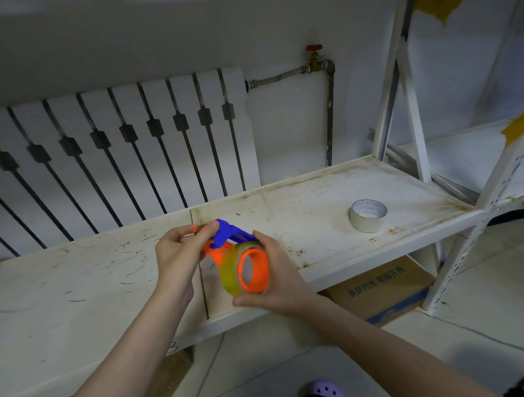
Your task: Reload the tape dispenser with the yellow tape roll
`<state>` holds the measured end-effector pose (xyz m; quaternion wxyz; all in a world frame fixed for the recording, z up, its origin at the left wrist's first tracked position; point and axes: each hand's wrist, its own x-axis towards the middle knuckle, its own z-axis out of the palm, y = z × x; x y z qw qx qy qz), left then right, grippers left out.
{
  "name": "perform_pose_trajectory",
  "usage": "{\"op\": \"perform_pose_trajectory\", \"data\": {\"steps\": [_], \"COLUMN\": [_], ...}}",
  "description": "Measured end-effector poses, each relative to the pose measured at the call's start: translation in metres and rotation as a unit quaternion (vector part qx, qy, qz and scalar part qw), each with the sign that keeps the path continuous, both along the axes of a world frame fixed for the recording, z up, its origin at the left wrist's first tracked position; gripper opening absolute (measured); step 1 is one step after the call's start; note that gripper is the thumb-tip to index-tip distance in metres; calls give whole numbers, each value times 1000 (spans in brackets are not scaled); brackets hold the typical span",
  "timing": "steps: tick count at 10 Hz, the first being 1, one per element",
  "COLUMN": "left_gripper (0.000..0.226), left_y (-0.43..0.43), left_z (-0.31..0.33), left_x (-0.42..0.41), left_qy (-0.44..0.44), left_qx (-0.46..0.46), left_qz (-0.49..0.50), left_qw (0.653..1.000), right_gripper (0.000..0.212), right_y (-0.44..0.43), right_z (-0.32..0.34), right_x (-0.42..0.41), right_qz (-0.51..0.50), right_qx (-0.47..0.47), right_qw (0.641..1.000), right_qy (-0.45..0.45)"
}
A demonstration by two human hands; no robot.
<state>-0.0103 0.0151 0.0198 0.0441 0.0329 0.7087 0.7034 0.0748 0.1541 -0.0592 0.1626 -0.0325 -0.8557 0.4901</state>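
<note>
Nearest you, low in view, your two bare forearms reach up and forward from the bottom edge, and a lilac clog (329, 396) shows on the floor between them.

On the left, a white radiator (105, 147) slants along the wall behind a scuffed white shelf (68, 279). Your left hand (179, 251) hovers over the middle of that shelf, its fingers curled and pinching the blue and orange handle end of the dispenser (222, 241); the thumb presses on top of the blue part. What the fingertips hold beneath cannot be made out.

Just right of it, the yellow roll (231, 275) sits on the dispenser's orange hub, whose open ring faces you. Your right hand (278, 278) wraps around the roll from the far side and below, thumb under it and fingers over the top edge, touching both tape and hub. Dispenser and roll are held in the air above the shelf's front edge, not resting on it.

Further right, a white roll (368, 215) lies flat on the stained shelf, well apart from your hands. Under the shelf a cardboard box (383, 286) with blue print stands on the floor. Behind, a pipe with a red valve (314, 47) runs down the wall, and white perforated uprights (478, 225) frame the right side, with patches of yellow-brown tape stuck on them.
</note>
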Motion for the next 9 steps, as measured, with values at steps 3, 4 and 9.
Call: {"op": "perform_pose_trajectory", "data": {"steps": [3, 4, 9], "left_gripper": [54, 66, 18], "left_y": [24, 32, 61], "left_z": [-2, -2, 16], "left_x": [7, 5, -5], "left_qy": [-115, -122, -34], "left_qx": [-50, -68, -100], "left_qz": [-95, -104, -107], "left_qw": [988, 985, 989], "right_gripper": [112, 105, 64], "right_y": [42, 84, 119], "right_z": [-3, -4, 11], "right_x": [4, -4, -19], "right_qz": [-145, -272, -298], "right_qx": [117, 89, 234], "right_qw": [982, 958, 925], "right_qy": [18, -17, -40]}}
